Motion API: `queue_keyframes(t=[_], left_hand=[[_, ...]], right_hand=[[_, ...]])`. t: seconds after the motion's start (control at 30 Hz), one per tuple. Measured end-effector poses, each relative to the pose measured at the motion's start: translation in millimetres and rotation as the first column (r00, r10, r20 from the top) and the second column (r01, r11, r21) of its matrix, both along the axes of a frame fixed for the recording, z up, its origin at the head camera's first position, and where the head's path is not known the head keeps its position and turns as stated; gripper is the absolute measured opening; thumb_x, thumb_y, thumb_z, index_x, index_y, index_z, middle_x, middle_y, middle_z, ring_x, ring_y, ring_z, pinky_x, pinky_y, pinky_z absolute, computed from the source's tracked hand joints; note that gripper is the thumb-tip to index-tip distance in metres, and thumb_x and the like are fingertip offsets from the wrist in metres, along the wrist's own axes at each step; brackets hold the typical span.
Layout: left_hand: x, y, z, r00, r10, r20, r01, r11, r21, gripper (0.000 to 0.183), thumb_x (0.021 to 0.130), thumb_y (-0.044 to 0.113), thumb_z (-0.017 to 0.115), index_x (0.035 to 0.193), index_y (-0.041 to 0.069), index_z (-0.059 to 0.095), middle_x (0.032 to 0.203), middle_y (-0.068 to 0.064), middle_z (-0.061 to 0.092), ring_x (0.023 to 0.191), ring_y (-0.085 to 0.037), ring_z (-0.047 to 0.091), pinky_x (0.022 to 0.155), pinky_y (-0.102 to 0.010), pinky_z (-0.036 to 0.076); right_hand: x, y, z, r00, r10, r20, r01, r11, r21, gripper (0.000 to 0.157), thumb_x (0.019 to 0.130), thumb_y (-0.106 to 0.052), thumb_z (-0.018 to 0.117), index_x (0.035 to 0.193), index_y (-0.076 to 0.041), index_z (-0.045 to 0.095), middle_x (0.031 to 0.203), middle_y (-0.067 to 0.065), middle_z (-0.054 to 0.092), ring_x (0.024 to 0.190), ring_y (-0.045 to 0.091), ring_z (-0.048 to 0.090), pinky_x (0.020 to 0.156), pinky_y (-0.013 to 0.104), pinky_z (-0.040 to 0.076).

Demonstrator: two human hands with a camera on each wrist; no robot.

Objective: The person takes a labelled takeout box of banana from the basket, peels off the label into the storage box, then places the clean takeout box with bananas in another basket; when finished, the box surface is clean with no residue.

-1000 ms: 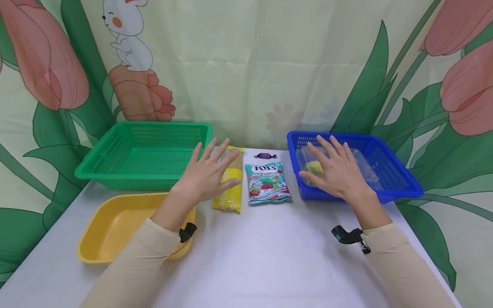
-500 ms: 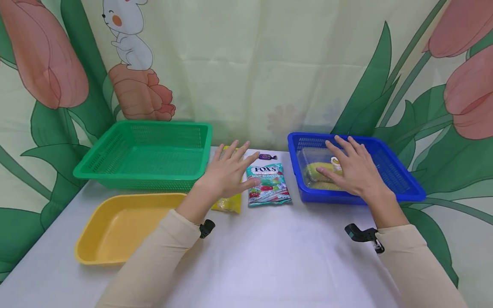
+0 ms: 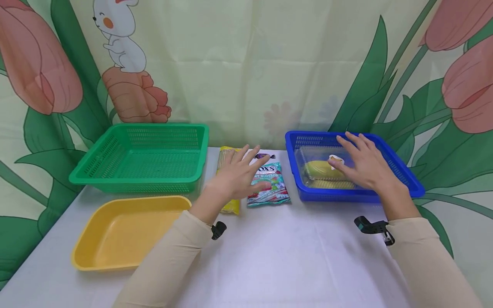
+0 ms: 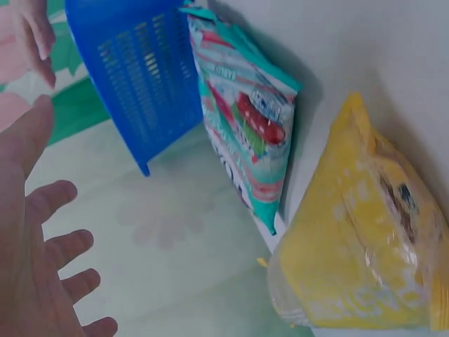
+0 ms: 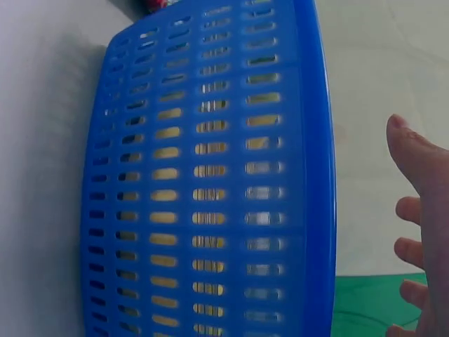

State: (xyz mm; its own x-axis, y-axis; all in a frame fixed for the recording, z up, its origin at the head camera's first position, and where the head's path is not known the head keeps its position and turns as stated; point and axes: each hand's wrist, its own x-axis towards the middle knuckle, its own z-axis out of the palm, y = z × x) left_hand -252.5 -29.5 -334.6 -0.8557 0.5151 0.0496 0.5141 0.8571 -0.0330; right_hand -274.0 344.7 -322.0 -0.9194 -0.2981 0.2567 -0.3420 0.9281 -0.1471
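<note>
My left hand (image 3: 239, 175) hovers with spread fingers over the yellow packet (image 3: 230, 207) and the left side of the teal Fox's candy bag (image 3: 271, 186), hiding part of both. In the left wrist view its fingers hold nothing, and the yellow packet (image 4: 351, 246) stands out at the right. My right hand (image 3: 367, 164), also spread, is above the blue basket (image 3: 335, 196). Inside that basket lies a clear plastic box (image 3: 313, 154) with yellow-green food and a round label. A small purple wrapped candy (image 3: 265, 156) lies behind the candy bag.
A green slatted basket (image 3: 135, 180) stands at the back left. In front of it is a yellow plastic tub (image 3: 104, 214), partly covered by the left sleeve. White cloth covers the table (image 3: 289, 256), and a printed curtain (image 3: 215, 64) hangs behind it.
Both hands have shifted to the right, fingers still spread. The left now overlaps the candy bag, and the right has uncovered more of the clear box. The baskets and packets stay put.
</note>
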Motion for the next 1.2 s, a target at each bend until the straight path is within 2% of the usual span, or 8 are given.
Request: queue_keyframes(t=[0.2,0.33,0.57,0.7,0.83,1.03,1.2], left_hand=[[-4.7,19,-9.1,0.998,-0.053,0.026,0.052,0.998,0.026,0.08,0.1,0.071,0.042,0.166,0.035,0.016,0.174,-0.002,0.009,0.16,-0.031,0.008,0.126,-0.061,0.011],[-6.7,31,-12.8,0.996,-0.087,0.026,0.086,0.995,0.052,0.078,0.1,0.072,0.039,0.165,0.033,0.02,0.173,-0.003,0.012,0.159,-0.03,0.012,0.125,-0.059,0.015],[-7.6,45,-17.8,0.989,-0.12,0.092,0.108,0.987,0.12,0.077,0.1,0.071,0.04,0.165,0.033,0.021,0.173,-0.004,0.013,0.158,-0.028,0.015,0.125,-0.057,0.02],[-9.7,52,-21.1,0.983,-0.144,0.11,0.127,0.981,0.148,0.076,0.101,0.07,0.039,0.165,0.034,0.019,0.173,-0.005,0.014,0.158,-0.029,0.016,0.124,-0.057,0.021],[-11.5,58,-24.3,0.981,-0.165,0.104,0.144,0.973,0.183,0.077,0.101,0.071,0.039,0.165,0.033,0.021,0.172,-0.005,0.015,0.157,-0.03,0.019,0.124,-0.056,0.023],[-11.8,66,-29.4,0.973,-0.195,0.127,0.158,0.955,0.252,0.077,0.1,0.071,0.042,0.164,0.033,0.023,0.171,-0.005,0.017,0.156,-0.029,0.021,0.123,-0.056,0.026],[-13.0,71,-34.7,0.965,-0.213,0.154,0.157,0.938,0.309,0.074,0.099,0.071,0.044,0.162,0.034,0.029,0.172,-0.004,0.017,0.156,-0.028,0.022,0.122,-0.059,0.026]], right_hand=[[-3.8,15,-3.9,0.999,-0.02,0.039,0.022,0.998,-0.053,0.082,0.101,-0.057,0.055,0.164,-0.014,0.025,0.169,0.022,0.018,0.152,0.055,0.009,0.114,0.078,0.013],[-5.3,23,-6.9,0.998,-0.004,0.06,0.01,0.995,-0.097,0.079,0.103,-0.052,0.056,0.164,-0.012,0.025,0.168,0.024,0.018,0.151,0.057,0.01,0.113,0.078,0.014],[-11.3,35,-17.5,0.99,0.003,0.144,0.023,0.983,-0.185,0.079,0.104,-0.047,0.054,0.165,-0.01,0.019,0.169,0.025,0.013,0.151,0.057,0.006,0.113,0.08,0.01],[-12.8,41,-19.7,0.987,0.003,0.158,0.032,0.975,-0.22,0.077,0.105,-0.045,0.053,0.165,-0.01,0.018,0.168,0.027,0.012,0.152,0.057,0.006,0.111,0.081,0.01],[-13.5,46,-19.4,0.987,0.011,0.162,0.03,0.968,-0.248,0.076,0.106,-0.045,0.051,0.165,-0.011,0.017,0.168,0.028,0.012,0.152,0.057,0.007,0.11,0.082,0.011],[-11.6,52,-19.8,0.973,-0.022,0.228,0.084,0.96,-0.266,0.079,0.106,-0.05,0.049,0.166,-0.015,0.013,0.169,0.025,0.009,0.153,0.053,0.005,0.11,0.082,0.011],[-13.3,55,-24.3,0.965,-0.016,0.261,0.096,0.95,-0.296,0.078,0.107,-0.049,0.047,0.166,-0.012,0.012,0.168,0.029,0.009,0.152,0.055,0.009,0.11,0.082,0.014]])
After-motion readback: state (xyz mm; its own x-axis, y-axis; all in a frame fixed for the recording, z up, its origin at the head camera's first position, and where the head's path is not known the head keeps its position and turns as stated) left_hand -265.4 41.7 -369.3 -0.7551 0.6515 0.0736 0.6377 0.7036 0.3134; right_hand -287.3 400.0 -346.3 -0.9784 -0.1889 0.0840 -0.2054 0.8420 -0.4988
